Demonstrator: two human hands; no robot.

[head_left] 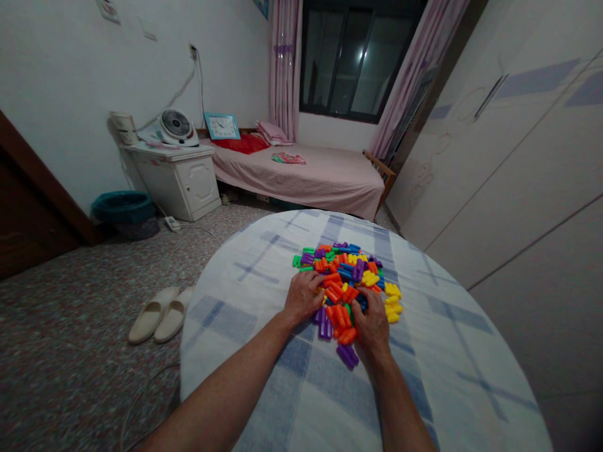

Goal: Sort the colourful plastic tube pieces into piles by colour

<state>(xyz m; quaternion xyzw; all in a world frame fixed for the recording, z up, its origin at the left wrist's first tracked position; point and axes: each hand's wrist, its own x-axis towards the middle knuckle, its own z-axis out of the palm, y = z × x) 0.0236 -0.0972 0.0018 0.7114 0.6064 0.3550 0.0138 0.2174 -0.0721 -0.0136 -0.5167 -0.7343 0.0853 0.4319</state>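
A heap of colourful plastic toy blocks (342,317), in ridged tube-like shapes, lies on the round table. My left hand (304,296) rests at the heap's left side, its fingers bent in among orange and yellow blocks. From the right, my right hand (373,319) reaches in with curled fingers and thumb, beside an orange block (350,294) and dark blue ones. What either hand pinches is partly hidden by the fingers. Yellow blocks (392,302) lie right of my right hand, and a purple block (347,356) lies nearest me. Purple blocks (324,325) sit below my left hand.
A blue-and-white checked cloth (245,370) covers the table. Slippers (162,315) and a cable are on the floor at left. Beyond stand a bin (125,213), a white cabinet (188,185) with a fan (176,125), and a bed (320,179). A wardrobe (518,169) stands right.
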